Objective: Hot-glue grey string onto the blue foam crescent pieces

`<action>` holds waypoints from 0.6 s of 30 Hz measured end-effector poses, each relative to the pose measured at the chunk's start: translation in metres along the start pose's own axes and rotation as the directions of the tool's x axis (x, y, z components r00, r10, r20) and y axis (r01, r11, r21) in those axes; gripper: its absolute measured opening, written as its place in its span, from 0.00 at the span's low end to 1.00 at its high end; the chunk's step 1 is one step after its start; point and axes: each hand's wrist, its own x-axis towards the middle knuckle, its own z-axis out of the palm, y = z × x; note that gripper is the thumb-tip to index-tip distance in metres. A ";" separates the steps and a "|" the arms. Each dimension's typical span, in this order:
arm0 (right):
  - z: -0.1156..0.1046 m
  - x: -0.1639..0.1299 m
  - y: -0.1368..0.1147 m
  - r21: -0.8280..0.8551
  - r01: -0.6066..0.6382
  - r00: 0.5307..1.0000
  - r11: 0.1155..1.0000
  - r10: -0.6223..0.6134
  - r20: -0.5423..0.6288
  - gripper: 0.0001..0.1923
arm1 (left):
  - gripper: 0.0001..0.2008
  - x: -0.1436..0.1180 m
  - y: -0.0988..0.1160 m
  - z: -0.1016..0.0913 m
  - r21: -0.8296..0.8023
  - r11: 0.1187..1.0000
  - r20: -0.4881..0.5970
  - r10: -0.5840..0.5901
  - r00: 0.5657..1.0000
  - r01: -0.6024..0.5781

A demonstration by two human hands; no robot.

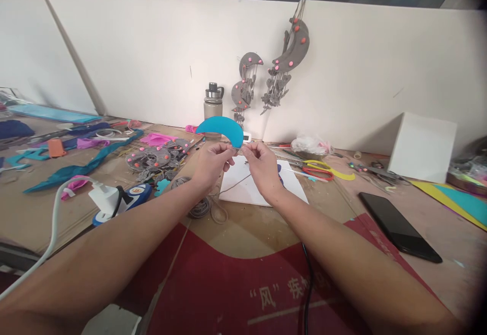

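Between the two raised hands, a teal crescent (221, 126) is being held up over the table (266, 228), and a thin string (238, 183) is trailing down from the fingers toward the white sheet (247, 188) just below them. The left hand (211, 162) is pinching the crescent's lower edge, fingers closed on it; the right hand (262, 165) is pinching narrowly right beside it, seemingly on the string's end, though I cannot tell whether the string is through the foam yet. Judging by how things lie, the work on this piece is only beginning: the crescent is bare, with no pink dots and no hanging bits, whereas the grey mobiles (283, 61) propped on the wall beyond the hands are looking finished, and more dotted grey pieces (155, 158) are lying to the left of the left hand. A coil of grey cord (200, 206) is sitting under the left wrist. Scissors (317, 170) are lying to the right of the right hand, and a phone (399, 226) further right, well apart.
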 end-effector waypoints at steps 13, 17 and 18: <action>0.001 0.002 0.008 0.015 -0.045 0.999 0.999 0.045 0.006 0.10 | 0.09 -0.003 0.005 0.006 -0.185 0.978 0.075 -0.087 0.993 0.100; 0.003 0.003 0.011 0.107 -0.075 0.997 0.991 0.071 0.037 0.11 | 0.08 -0.005 0.005 0.007 -0.218 0.969 0.081 -0.099 0.992 0.114; 0.003 0.003 0.012 0.136 -0.089 0.995 0.987 0.083 0.047 0.11 | 0.08 -0.005 0.005 0.007 -0.225 0.967 0.086 -0.101 0.991 0.118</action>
